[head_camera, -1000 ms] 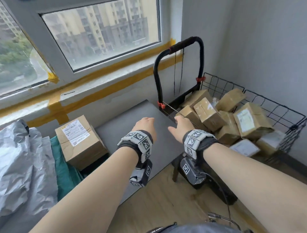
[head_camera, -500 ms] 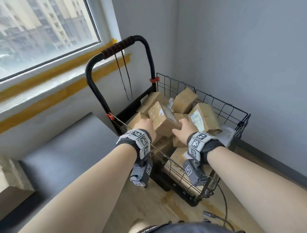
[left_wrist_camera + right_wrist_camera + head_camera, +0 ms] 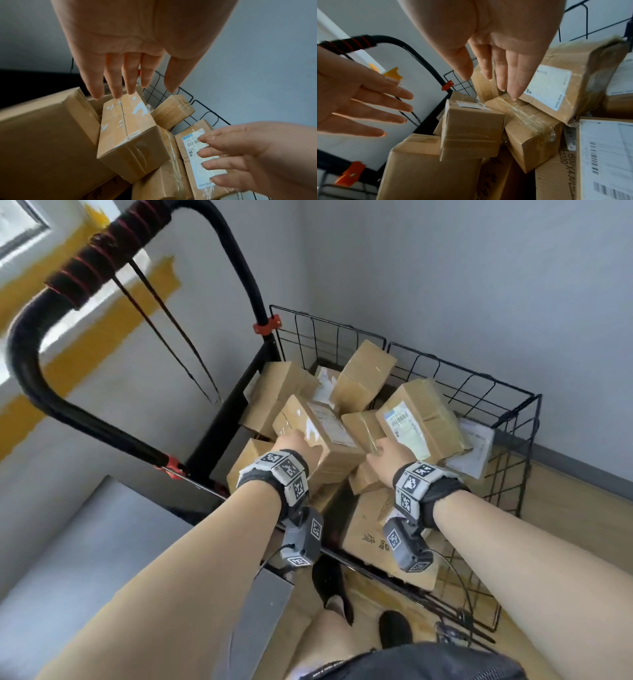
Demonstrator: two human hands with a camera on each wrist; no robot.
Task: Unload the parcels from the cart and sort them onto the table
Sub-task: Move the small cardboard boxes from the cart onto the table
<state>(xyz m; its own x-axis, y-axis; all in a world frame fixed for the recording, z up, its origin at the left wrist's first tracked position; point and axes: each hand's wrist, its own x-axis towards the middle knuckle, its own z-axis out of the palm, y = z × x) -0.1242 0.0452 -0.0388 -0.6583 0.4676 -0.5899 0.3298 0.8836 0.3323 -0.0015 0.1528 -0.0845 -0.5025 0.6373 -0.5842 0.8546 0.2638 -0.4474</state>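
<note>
Since a second ago you've turned from the table to the wire cart [image 3: 507, 419], and both hands have come down over the heap of parcels. Your left hand [image 3: 297, 446] hovers with straight, slightly spread fingers [image 3: 127, 75] over the taped cardboard box [image 3: 317, 436] on top of the pile; whether the tips touch it is unclear, and nothing is gripped. Your right hand [image 3: 388, 455] is flat and empty too, its fingertips [image 3: 513, 81] at the edge of a smaller tape-wrapped carton [image 3: 529, 129], just below the labelled kraft parcel [image 3: 423, 419]. The top box looks stiff and probably light, but glossy tape will likely be slick. I'd clamp it on its two long sides, palms flat, rather than pinch the top. It lies tilted on loose neighbours, so lifting it may shift them.
</note>
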